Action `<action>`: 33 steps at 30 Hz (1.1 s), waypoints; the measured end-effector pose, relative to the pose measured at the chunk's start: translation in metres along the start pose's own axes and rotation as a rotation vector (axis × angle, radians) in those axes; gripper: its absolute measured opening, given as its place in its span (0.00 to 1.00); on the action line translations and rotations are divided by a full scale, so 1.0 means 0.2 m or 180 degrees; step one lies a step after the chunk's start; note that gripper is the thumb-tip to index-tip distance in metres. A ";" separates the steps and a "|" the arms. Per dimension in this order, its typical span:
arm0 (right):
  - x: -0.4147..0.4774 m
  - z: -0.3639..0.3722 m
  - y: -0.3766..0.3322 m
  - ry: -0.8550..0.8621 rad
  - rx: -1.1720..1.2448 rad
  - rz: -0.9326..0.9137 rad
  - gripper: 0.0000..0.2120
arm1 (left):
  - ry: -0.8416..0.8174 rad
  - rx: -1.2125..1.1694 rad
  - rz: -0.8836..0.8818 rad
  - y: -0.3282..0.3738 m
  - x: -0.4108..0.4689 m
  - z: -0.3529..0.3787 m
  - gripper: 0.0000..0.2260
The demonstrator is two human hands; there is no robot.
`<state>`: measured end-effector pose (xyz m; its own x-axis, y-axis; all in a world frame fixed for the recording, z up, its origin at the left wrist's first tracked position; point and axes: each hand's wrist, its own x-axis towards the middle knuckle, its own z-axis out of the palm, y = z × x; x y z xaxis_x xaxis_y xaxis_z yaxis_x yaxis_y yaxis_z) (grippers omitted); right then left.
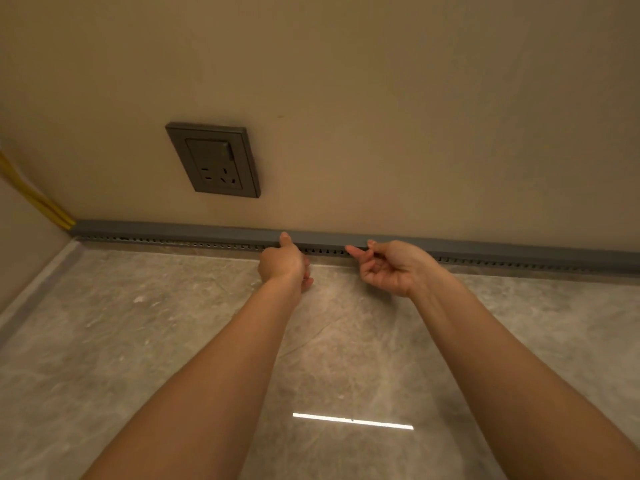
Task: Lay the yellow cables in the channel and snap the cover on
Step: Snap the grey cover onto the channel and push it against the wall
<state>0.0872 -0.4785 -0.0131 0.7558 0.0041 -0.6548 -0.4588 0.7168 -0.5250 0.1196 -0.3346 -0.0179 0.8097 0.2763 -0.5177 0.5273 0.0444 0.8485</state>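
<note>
A grey slotted cable channel (180, 238) runs along the foot of the wall, with its grey cover (325, 239) lying on top. Yellow cables (31, 195) leave its left end and climb the side wall; inside the channel they are hidden. My left hand (284, 263) is a loose fist, thumb stretched up and pressing the cover's front edge. A little to the right, my right hand (388, 268) is turned palm up. Its thumb and one fingertip touch the cover, and its other fingers are loosely curled. Neither hand holds anything.
A dark wall socket (214, 161) sits on the beige wall above the channel, left of my hands. Glossy marble-patterned floor tiles (173, 341) stretch toward me and reflect a strip light. A side wall closes the corner at the left.
</note>
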 end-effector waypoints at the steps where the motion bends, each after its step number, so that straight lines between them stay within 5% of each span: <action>1: 0.01 0.00 0.00 -0.0006 -0.0030 0.0005 0.08 | -0.0016 0.0007 -0.0014 0.00 0.00 0.00 0.19; 14: 0.01 0.00 0.02 0.0221 -0.0230 -0.0174 0.05 | -0.0544 -0.0529 -0.0413 0.04 -0.01 0.07 0.16; 26: -0.07 -0.02 0.19 0.1072 -0.0692 -0.1223 0.20 | -0.0877 -0.0460 -0.0402 0.03 0.03 0.04 0.16; 33: -0.18 -0.20 0.02 0.1600 -0.0775 -0.1136 0.22 | -0.1299 -0.0497 -0.0783 0.08 0.02 0.00 0.19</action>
<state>0.0388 -0.5034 -0.0131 0.5979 -0.5727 -0.5608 -0.3577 0.4354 -0.8261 0.1311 -0.3333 -0.0062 0.7173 -0.1572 -0.6788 0.6959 0.2127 0.6860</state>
